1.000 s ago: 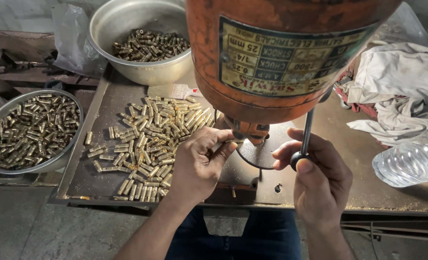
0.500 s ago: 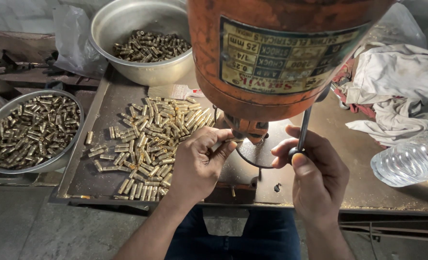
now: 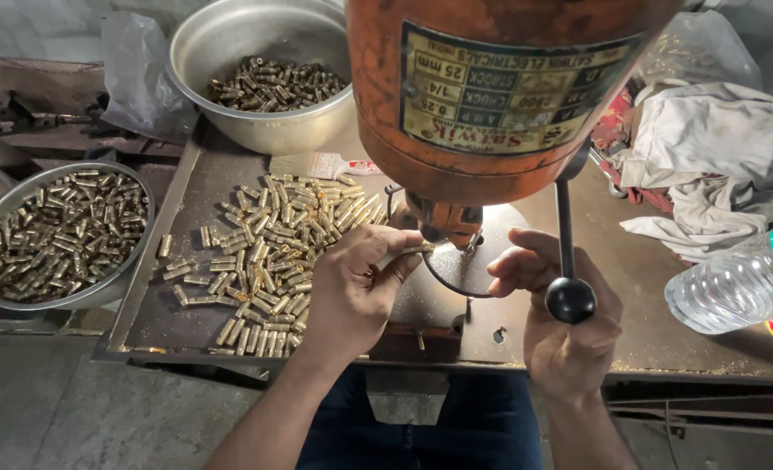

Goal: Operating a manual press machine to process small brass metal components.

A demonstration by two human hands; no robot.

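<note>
- Head view: a small brass piece (image 3: 418, 250) is pinched in the left hand (image 3: 356, 287) and held under the drill chuck (image 3: 447, 222), over the round plate (image 3: 469, 265), so the bit can meet it
- The right hand (image 3: 560, 305) is curled loosely by the black lever knob (image 3: 570, 299); a closed grip cannot be confirmed
- Short, shiny, tube-like brass pieces (image 3: 273, 252) are heaped on the counter (image 3: 186, 313) within reach

grey concrete floor (image 3: 47, 409) beneath a rusty brown metal worktable (image 3: 665, 339).

Shiny brass pieces (image 3: 275, 235), dull steel bowl (image 3: 204, 52), crumpled white cloth (image 3: 717, 157)
</note>
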